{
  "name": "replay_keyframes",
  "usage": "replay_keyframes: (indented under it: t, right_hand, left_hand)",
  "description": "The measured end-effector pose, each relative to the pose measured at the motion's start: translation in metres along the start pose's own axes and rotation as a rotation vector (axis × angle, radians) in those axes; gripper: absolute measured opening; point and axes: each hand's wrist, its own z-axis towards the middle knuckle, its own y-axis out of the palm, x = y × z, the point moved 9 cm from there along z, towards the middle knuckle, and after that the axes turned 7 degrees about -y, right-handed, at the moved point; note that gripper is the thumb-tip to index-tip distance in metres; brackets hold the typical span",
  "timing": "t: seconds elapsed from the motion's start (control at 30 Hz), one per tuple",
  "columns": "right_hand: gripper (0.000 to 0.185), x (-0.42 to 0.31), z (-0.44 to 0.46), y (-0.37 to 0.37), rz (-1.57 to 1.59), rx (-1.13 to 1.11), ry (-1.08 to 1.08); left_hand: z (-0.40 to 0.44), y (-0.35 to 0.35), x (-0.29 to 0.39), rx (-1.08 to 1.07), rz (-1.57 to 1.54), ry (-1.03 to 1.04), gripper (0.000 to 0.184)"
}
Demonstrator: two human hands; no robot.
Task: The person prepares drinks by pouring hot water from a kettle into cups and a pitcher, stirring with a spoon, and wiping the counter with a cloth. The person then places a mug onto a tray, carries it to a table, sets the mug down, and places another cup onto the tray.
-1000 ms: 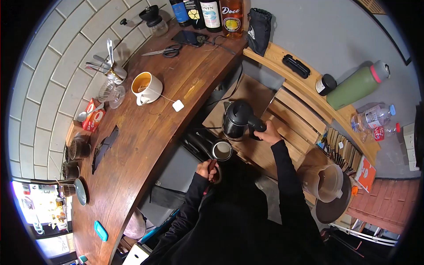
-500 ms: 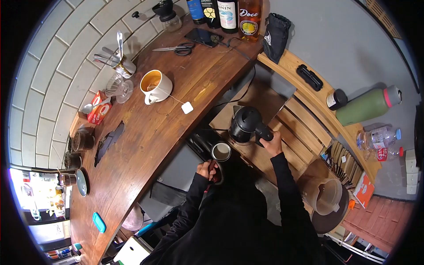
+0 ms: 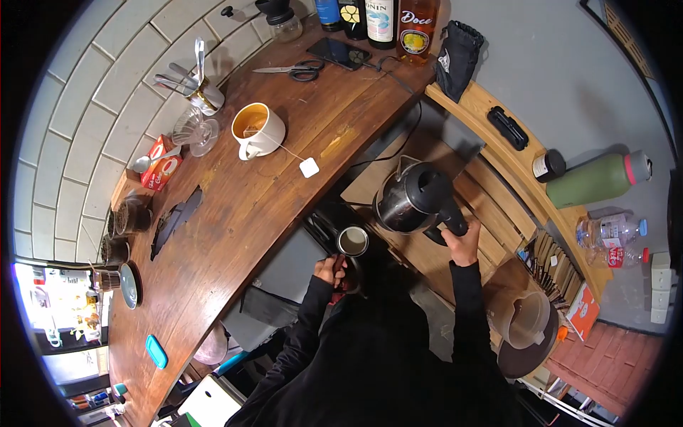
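Note:
My right hand [image 3: 464, 243] is closed round the handle of a black kettle [image 3: 414, 198], which hangs above the slatted wooden shelf [image 3: 491, 206]. Part of a dark round base shows beneath the kettle. My left hand [image 3: 331, 270] grips the handle of a metal cup [image 3: 353, 241], held upright in front of my body with its opening facing up. The kettle is to the right of the cup and apart from it. Whatever is in the cup is hard to make out.
On the wooden counter [image 3: 249, 206] are a white mug [image 3: 265, 135] with a tea bag tag, scissors [image 3: 302, 70], a phone and bottles. A green flask [image 3: 594, 181] and plastic bottles lie on the right ledge. Below it stands a clear plastic pitcher [image 3: 518, 313].
My right hand has lifted the kettle off its base, so it looks larger and closer. My left hand still holds the cup. The whole view has shifted a little.

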Motion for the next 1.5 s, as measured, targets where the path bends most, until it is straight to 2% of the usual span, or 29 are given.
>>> replay_keyframes:
  t: [0.03,0.07,0.1,0.17,0.2,0.33,0.47,0.7,0.8,0.93,1.0,1.13,1.2,1.4,1.5]
  right_hand:
    - [0.012,-0.004,-0.004,-0.004,0.034,-0.041,0.085]
    - [0.018,-0.005,-0.010,-0.005,0.067,-0.079,0.170]
    - [0.018,-0.005,-0.019,-0.016,0.095,0.018,0.179]
    - [0.016,-0.027,-0.030,-0.028,0.081,0.011,0.162]
    - [0.013,-0.039,-0.035,-0.033,0.071,-0.005,0.143]
    - [0.016,-0.069,-0.077,-0.070,-0.008,0.162,0.099]
    - [0.015,-0.105,-0.126,-0.096,0.057,0.204,0.068]
    - [0.010,-0.159,-0.223,-0.140,0.177,0.354,0.126]
    - [0.008,-0.164,-0.273,-0.170,0.094,0.376,0.139]
    - [0.011,-0.189,-0.330,-0.202,0.120,0.582,0.143]
    - [0.010,-0.200,-0.352,-0.221,0.042,0.581,0.162]
    - [0.013,-0.206,-0.392,-0.261,-0.036,0.648,0.187]
    - [0.016,-0.212,-0.404,-0.280,-0.037,0.710,0.182]
    - [0.014,-0.209,-0.423,-0.348,-0.083,0.754,0.193]
    - [0.017,-0.190,-0.424,-0.385,-0.135,0.623,0.162]
  left_hand:
    - [0.000,0.000,0.001,-0.001,0.008,0.005,0.043]
    - [-0.001,0.001,0.001,-0.009,0.012,0.005,0.043]
    - [-0.004,0.003,0.005,-0.018,0.039,0.045,0.043]
    - [-0.007,0.006,0.006,-0.042,0.075,0.085,0.043]
    - [-0.006,0.006,0.000,-0.040,0.057,0.039,0.042]
    - [-0.016,0.015,-0.008,-0.092,0.061,0.008,0.041]
    - [-0.030,0.024,-0.020,-0.143,0.090,0.007,0.040]
    - [-0.082,0.049,-0.033,-0.240,0.160,0.074,0.041]
    - [-0.091,0.057,-0.045,-0.263,0.223,0.115,0.041]
    - [-0.101,0.074,-0.071,-0.346,0.206,0.082,0.042]
    - [-0.105,0.086,-0.084,-0.382,0.245,0.083,0.042]
    - [-0.119,0.111,-0.111,-0.443,0.278,0.062,0.044]
    - [-0.130,0.123,-0.123,-0.394,0.335,0.002,0.045]
    - [-0.126,0.166,-0.173,-0.388,0.331,-0.005,0.044]
    - [-0.125,0.187,-0.195,-0.308,0.292,-0.031,0.043]
